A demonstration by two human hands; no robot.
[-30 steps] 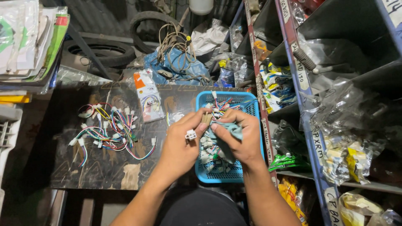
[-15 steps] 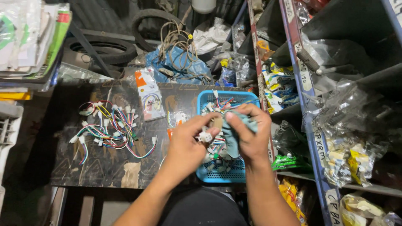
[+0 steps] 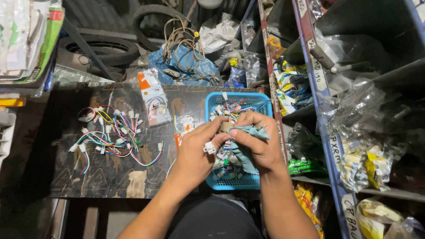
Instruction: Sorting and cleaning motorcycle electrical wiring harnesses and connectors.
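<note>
Over a blue plastic basket (image 3: pixel 212 102) full of coloured wire harnesses, both my hands work close together. My left hand (image 3: pixel 195 152) pinches a small white plastic connector (image 3: pixel 209 148) with short wires. My right hand (image 3: pixel 259 144) grips a grey-green cloth (image 3: pixel 250 131) and presses it against the connector end. The cloth hangs down into the basket. A heap of coloured wire harnesses with white plugs (image 3: pixel 113 135) lies on the dark tabletop to the left of my hands.
A packaged harness in a clear bag (image 3: pixel 152 97) lies at the table's back edge. A metal shelf (image 3: pixel 327 110) with bagged parts stands at the right. Tyres (image 3: pixel 104 51), coiled cable (image 3: pixel 181 42) and a blue bag lie behind the table. Papers are stacked at the left.
My hands have shifted slightly and closed together; the right hand now brings the cloth onto the connector held by the left hand.
</note>
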